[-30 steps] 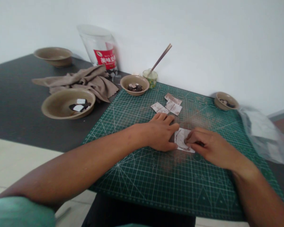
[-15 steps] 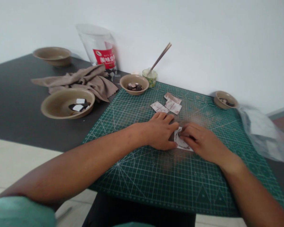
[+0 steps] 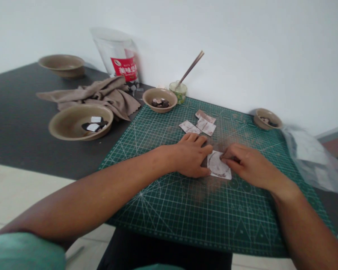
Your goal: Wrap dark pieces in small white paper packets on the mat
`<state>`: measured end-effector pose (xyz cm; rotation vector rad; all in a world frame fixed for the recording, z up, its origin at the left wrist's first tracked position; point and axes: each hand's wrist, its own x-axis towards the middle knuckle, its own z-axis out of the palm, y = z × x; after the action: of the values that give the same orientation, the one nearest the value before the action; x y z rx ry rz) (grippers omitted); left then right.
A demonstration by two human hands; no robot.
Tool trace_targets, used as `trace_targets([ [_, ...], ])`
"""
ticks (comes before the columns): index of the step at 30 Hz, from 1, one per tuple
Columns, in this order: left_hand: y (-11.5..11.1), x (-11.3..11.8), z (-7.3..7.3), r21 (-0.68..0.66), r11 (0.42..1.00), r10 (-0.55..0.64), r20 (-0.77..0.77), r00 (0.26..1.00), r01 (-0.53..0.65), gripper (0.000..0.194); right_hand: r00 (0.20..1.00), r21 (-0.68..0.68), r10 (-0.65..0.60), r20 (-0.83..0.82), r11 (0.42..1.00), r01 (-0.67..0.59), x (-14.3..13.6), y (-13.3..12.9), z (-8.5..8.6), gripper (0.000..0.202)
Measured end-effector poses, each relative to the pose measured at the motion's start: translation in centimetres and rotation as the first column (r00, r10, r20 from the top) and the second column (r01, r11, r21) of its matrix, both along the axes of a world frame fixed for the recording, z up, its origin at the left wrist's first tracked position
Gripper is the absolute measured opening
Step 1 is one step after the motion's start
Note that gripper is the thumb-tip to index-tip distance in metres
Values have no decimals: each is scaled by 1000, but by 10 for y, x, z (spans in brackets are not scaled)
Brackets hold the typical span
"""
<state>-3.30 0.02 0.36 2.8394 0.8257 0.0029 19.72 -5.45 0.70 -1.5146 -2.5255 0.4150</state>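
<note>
A small white square card [image 3: 218, 167] with a dark curved smudge on it lies on the green cutting mat [image 3: 169, 210]. My left hand [image 3: 191, 155] rests on the mat with fingers spread, its thumb and index fingertips at the card's left edge. At the card's upper right, my right hand [image 3: 248, 163] is closed in a pinch. Whatever its fingertips hold is hidden. Beyond my left hand lie several smudged white cards [image 3: 205, 126], partly overlapping.
Bowls with dark pieces [image 3: 159, 101] stand at the back, right [image 3: 267, 119] and left [image 3: 73, 125]. Chopsticks [image 3: 190, 69] lean in a green cup [image 3: 180, 95]. A brown cloth [image 3: 101, 95], clear container [image 3: 115, 52], another bowl [image 3: 62, 65] and plastic bag [image 3: 315, 157] surround the mat.
My right hand has shifted slightly right and up across the card, uncovering more of its surface and the dark curve. My left hand stays in place.
</note>
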Motion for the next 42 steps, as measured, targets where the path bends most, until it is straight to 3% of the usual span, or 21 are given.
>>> trace_targets([
  [2,0,0,0,-4,1000,-18,3,1000,18,63,995,-88,87,-42,992,-90,-2,-5,1,10],
  [4,0,-1,0,2,1000,-28,9,1000,28,63,987,-75,135,-86,987,-141,-5,-8,-1,10],
  [7,0,0,0,7,1000,-14,11,1000,14,62,999,54,16,-29,998,-15,-2,-5,-3,10],
  [9,0,0,0,-1,1000,-1,5,1000,1,62,999,50,-37,22,998,36,2,-2,-1,10],
  [12,0,0,0,-12,1000,-11,3,1000,11,63,996,-91,84,-32,992,-86,3,-3,0,12],
  [14,0,0,-1,-12,1000,-27,10,1000,27,63,990,-82,121,-77,989,-127,-1,-4,-1,12],
  [17,0,0,-1,1,1000,-13,17,1000,13,61,1000,59,9,-23,998,-7,-2,-1,-3,10],
  [19,0,-1,-1,2,1000,2,12,1000,-2,61,999,74,-46,27,996,44,2,1,-1,10],
  [23,0,-1,0,-5,1000,-15,7,1000,15,62,993,-85,107,-53,990,-111,3,-3,0,10],
  [29,0,-1,0,7,1000,6,7,1000,-6,61,998,67,-55,27,996,53,4,-1,0,10],
  [32,0,-1,0,0,1000,-6,0,1000,6,63,998,-81,60,16,995,-59,4,-3,2,12],
  [34,0,-1,0,0,1000,-17,-4,1000,17,63,991,-106,122,-46,986,-126,1,-5,2,12],
  [39,0,-1,1,4,1000,-2,4,1000,2,61,1000,51,-17,-4,999,17,6,1,0,10],
  [42,0,-1,0,-3,1000,-4,4,1000,4,61,997,-67,67,-25,995,-68,10,-1,3,12],
])
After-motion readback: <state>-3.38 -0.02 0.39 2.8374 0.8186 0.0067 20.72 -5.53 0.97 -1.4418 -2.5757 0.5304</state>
